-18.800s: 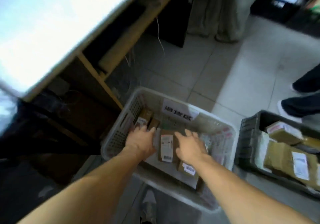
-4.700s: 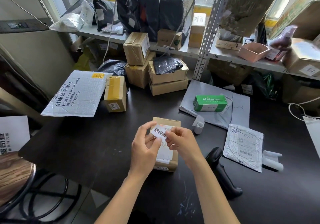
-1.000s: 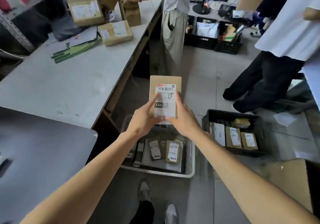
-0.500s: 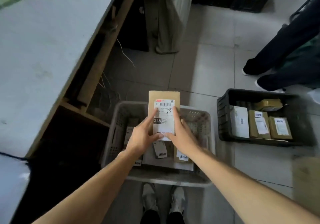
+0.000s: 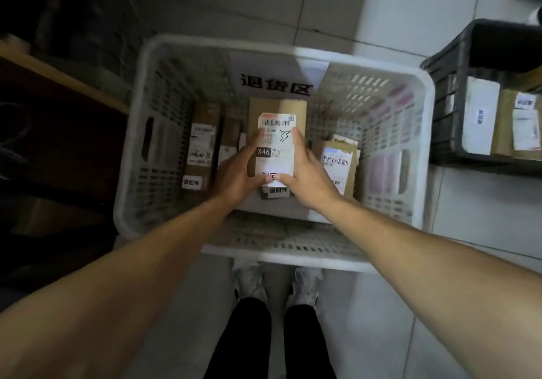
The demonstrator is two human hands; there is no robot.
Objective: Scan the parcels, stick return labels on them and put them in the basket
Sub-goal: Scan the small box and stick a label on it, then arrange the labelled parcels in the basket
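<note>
Parcel [image 5: 277, 111], a flat brown carton with a white shipping label marked "X46" and a handwritten "33", is held inside the white basket [image 5: 426, 120], above the parcels already lying there. Left hand [image 5: 236, 173] grips its left edge, fingers curled round the side and thumb lying across the lower face. Right hand [image 5: 308, 173] grips the right edge the same way, thumb pressed on the return label [image 5: 271, 176] near the bottom of the carton. Both grips are closed on the parcel. Whether the carton touches the ones below cannot be told.

Basket stands on the tiled floor [image 5: 396, 11], its far wall bearing a white sign [image 5: 277, 83] with black characters. Inside, a narrow carton [image 5: 202, 144] lies to the left with a small return sticker at its near end; another labelled carton [image 5: 337, 158] lies to the right. Black crate [image 5: 440, 108] with more parcels sits just right of the basket. Person's white shoes [image 5: 305, 284] stand just in front of the basket's near rim.
</note>
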